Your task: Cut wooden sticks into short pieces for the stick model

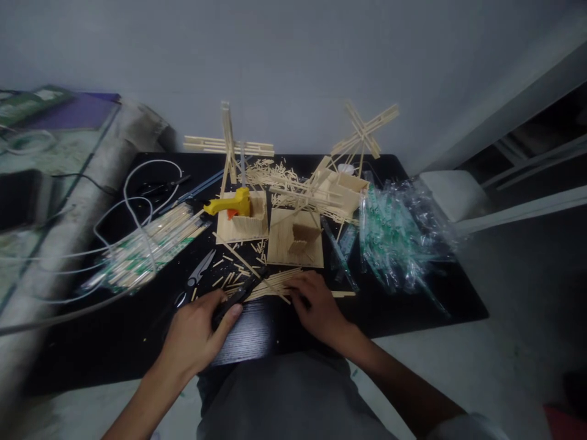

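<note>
Gripping a black hand tool (pixel 237 297), the left hand (pixel 197 333) rests low over the near left part of the black table (pixel 247 336), its fingers closed around the handles and the tool's tip pointing far and to the right. The right hand (pixel 317 307) is bent over a bundle of loose sticks (pixel 275 285) at the near middle, fingers curled and fingertips against the bundle's right part; whether it pinches any stick I cannot tell. One long stick (pixel 243 260) slants across the bundle, passing by the tool's tip. Just left of the bundle lie scissors (pixel 197 275) with parted blades, and short cut pieces (pixel 224 278) are scattered between them and the sticks. Beyond, two square stick bases (pixel 296 244) sit side by side, each carrying a low walled part; a yellow glue gun (pixel 233 203) lies over the left one. Farther back, cross-shaped stick frames (pixel 362 133) rise at left and right, with a heap of small offcuts (pixel 270 174) between them. Packed sticks (pixel 151 250) in clear wrap lie on the left under loops of white cable (pixel 131 201), while crumpled plastic wrappers (pixel 394 235) with green print spread over the right side.
</note>
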Available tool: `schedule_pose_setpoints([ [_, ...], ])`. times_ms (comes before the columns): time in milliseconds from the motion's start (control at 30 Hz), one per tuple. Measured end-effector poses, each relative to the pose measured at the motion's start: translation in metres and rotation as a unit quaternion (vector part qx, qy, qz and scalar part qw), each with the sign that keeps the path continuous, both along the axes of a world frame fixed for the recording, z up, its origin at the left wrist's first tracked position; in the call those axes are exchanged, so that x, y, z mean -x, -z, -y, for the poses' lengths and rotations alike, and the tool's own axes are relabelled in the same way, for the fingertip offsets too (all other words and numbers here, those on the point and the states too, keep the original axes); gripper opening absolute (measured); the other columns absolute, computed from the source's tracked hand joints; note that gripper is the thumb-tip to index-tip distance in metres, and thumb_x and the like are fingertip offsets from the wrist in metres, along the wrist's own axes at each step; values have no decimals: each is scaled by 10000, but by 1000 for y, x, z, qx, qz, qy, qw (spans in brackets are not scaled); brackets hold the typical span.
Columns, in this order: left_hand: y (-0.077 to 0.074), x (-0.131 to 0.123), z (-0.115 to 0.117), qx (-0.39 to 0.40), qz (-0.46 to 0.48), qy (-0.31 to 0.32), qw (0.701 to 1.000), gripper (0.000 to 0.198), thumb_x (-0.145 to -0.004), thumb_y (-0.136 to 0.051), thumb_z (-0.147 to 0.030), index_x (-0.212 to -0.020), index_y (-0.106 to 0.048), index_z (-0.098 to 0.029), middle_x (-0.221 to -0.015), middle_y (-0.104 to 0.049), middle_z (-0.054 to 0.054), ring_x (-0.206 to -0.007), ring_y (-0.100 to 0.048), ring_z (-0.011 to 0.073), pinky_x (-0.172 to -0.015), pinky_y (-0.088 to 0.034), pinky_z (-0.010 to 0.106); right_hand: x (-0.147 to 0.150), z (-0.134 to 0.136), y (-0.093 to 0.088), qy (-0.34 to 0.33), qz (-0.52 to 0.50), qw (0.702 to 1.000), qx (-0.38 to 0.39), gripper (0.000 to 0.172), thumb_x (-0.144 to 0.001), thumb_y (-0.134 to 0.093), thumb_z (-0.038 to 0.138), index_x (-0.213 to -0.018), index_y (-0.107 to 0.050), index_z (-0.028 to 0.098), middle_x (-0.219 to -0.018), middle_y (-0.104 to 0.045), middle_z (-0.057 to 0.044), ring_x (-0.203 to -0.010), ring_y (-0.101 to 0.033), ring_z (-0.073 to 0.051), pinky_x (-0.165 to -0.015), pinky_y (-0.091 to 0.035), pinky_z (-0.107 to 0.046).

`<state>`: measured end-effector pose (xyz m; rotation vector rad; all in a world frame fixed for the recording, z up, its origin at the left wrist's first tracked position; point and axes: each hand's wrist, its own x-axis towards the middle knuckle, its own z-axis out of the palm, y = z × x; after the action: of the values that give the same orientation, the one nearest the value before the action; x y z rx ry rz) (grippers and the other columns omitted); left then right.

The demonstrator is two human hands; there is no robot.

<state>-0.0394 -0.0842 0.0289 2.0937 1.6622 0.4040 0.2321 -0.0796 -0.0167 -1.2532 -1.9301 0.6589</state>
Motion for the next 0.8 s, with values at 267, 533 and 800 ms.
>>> schedule_pose_setpoints([
  [267,13,-1,0,22,-75,66,995,594,-1001,-371,-648,-986,-751,-192,-962,-805,101,-848,-782,292,-712,-574,362,-10,-27,-55,-135,-205,929,278,449,-939,-686,233,-1381,-611,259,-1259,-684,-70,-989,-718,-170,-826,-609,-298],
  [533,9,-13,-1,64,-74,92,991,605,-1008,-373,-638,-1175,-765,-208,-1109,-808,104,-986,-779,325,-819,-606,415,-7,-37,-47,-242,-115,928,260,480,-907,-716,109,-1357,-658,264,-1386,-663,-61,-1087,-676,-182,-895,-567,-305],
  [800,10,-17,-4,103,-85,102,986,606,-1015,-363,-644,-1212,-756,-228,-1139,-803,98,-1036,-769,329,-850,-598,419,-7,-37,-37,-229,-114,923,288,573,-856,-760,74,-1378,-658,287,-1375,-680,-56,-1067,-692,-202,-887,-566,-324],
])
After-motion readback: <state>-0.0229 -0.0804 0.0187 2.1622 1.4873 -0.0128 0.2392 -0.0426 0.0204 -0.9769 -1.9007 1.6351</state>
